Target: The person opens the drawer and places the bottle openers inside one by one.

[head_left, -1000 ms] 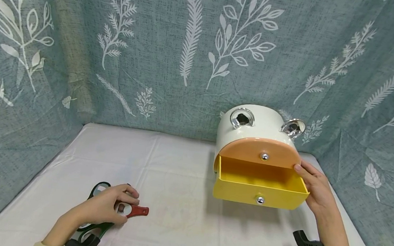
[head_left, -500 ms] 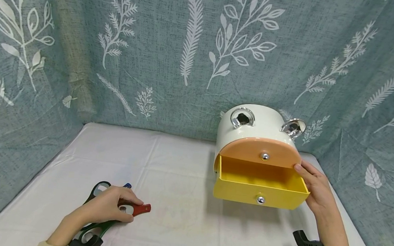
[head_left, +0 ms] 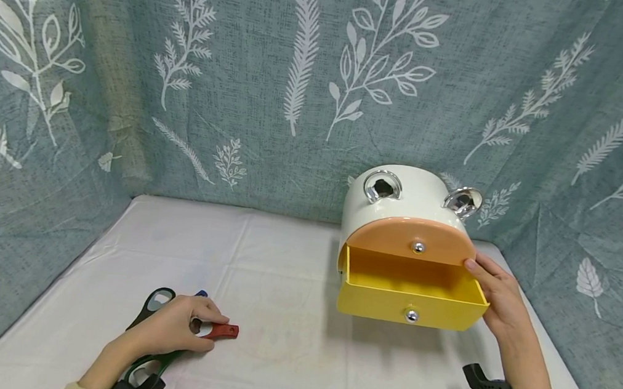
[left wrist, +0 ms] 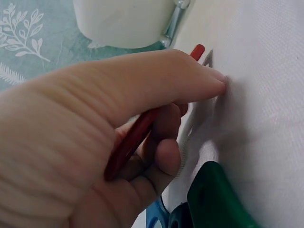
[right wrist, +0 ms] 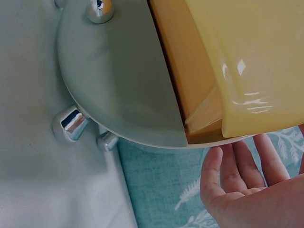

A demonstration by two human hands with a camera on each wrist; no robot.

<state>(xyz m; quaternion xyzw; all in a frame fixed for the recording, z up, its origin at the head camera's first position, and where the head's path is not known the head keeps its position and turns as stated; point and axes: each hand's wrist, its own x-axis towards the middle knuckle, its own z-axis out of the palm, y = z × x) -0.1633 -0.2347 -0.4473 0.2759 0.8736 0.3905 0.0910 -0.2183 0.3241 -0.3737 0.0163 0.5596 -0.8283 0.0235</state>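
At the front left, my left hand [head_left: 169, 324] grips a red-handled tool [head_left: 224, 331] with a hole near its end. In the left wrist view its slim red bar [left wrist: 130, 145] runs between thumb and fingers; the hand hides much of it. Close by on the cloth lie a black-handled looped tool [head_left: 160, 297], a dark green loop handle [head_left: 163, 361] and a blue-tipped thing [head_left: 201, 293]. My right hand [head_left: 502, 298] rests at the side of a white rounded drawer box [head_left: 411, 194], thumb at its front edge, fingers extended along the side wall.
The box's yellow lower drawer [head_left: 409, 308] is pulled out, with nothing inside it. Its orange upper drawer [head_left: 413, 237] is closed. Two silver rings [head_left: 463, 203] stick up on top. White cloth [head_left: 276, 346] covers the table; a patterned curtain [head_left: 254, 90] hangs around it.
My left hand and the red-handled tool have shifted slightly right, and the blue tip behind the hand shows more. My right hand, the box and the drawer have stayed put.
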